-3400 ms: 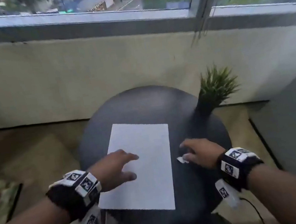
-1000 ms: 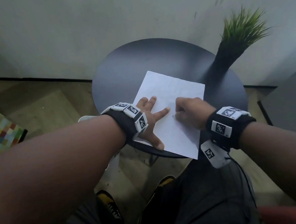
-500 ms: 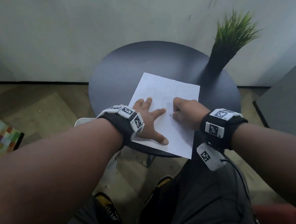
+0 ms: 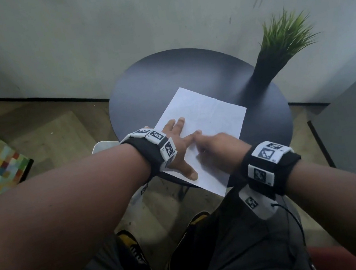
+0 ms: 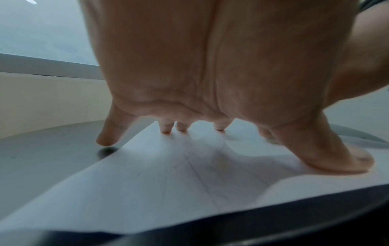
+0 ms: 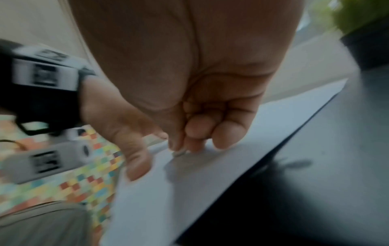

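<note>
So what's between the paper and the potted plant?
Only a strip of bare dark tabletop; the paper and the potted plant stand apart. The head view shows it.

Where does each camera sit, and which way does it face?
Head: on the head, facing down at both forearms, left hand, right hand, paper, table.
Left wrist: under that wrist, facing along the palm to fingertips spread on the paper.
Right wrist: under that wrist, facing curled fingers pinching a small pale bit.
All three share the paper.
</note>
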Action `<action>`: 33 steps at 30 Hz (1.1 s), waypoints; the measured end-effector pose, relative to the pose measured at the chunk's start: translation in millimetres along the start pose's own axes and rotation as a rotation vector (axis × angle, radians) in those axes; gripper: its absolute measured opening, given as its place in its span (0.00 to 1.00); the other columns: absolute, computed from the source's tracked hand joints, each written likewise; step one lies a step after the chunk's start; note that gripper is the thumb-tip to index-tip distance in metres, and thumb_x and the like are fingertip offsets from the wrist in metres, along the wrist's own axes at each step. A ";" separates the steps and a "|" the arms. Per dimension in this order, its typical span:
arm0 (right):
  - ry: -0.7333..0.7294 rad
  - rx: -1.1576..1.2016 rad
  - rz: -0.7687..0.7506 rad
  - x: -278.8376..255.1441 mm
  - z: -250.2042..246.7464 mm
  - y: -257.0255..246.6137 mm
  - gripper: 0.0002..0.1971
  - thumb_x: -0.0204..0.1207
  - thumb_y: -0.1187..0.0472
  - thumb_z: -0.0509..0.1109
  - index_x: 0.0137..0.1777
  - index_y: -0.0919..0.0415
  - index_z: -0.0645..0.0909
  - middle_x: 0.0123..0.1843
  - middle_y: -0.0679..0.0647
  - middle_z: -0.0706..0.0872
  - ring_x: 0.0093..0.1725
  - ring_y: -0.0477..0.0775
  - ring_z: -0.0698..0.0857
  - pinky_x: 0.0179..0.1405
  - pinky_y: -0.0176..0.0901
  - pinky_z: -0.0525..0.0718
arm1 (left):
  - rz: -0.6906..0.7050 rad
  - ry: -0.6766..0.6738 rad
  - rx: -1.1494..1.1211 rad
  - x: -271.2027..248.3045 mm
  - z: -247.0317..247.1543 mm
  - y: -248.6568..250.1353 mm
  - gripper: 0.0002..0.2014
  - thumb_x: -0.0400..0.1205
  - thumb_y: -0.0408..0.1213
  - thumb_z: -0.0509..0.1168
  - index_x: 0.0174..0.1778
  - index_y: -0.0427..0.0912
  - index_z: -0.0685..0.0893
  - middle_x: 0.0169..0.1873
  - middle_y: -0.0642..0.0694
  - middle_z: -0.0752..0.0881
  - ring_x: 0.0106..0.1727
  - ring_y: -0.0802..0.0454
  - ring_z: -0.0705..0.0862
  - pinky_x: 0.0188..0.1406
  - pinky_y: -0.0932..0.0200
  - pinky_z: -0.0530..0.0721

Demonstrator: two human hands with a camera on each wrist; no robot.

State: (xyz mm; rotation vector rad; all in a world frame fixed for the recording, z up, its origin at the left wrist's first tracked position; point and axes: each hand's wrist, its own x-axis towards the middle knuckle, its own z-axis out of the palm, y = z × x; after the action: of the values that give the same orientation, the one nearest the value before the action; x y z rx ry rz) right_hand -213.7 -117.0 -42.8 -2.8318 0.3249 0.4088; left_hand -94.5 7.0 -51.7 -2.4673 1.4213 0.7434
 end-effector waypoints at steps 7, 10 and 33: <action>0.121 0.034 0.201 16.1 -11.0 23.5 0.04 0.78 0.53 0.62 0.47 0.51 0.74 0.46 0.55 0.83 0.43 0.59 0.82 0.39 0.45 0.79 | 0.013 -0.014 0.007 -5.2 -5.6 5.5 0.61 0.66 0.73 0.73 0.85 0.71 0.37 0.87 0.42 0.30 0.88 0.39 0.33 0.79 0.24 0.52; -0.062 0.012 -0.089 1.2 -1.3 3.4 0.06 0.79 0.53 0.65 0.52 0.54 0.78 0.44 0.53 0.86 0.43 0.56 0.83 0.40 0.42 0.79 | 0.015 -0.013 0.000 -4.8 -5.4 5.0 0.60 0.66 0.72 0.74 0.85 0.72 0.39 0.86 0.41 0.30 0.87 0.38 0.33 0.79 0.23 0.52; 0.055 0.074 0.123 -1.9 -9.4 37.6 0.04 0.77 0.54 0.65 0.46 0.53 0.76 0.43 0.54 0.84 0.42 0.57 0.83 0.39 0.45 0.81 | -0.001 0.009 -0.008 -0.3 -5.0 9.8 0.60 0.66 0.76 0.71 0.85 0.70 0.38 0.87 0.40 0.31 0.87 0.36 0.34 0.78 0.21 0.53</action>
State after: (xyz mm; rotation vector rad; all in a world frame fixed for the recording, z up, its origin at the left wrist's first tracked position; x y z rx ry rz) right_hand -222.8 -154.7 -41.9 -2.7635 0.5162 0.3362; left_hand -101.3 0.1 -46.5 -2.4808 1.4227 0.7401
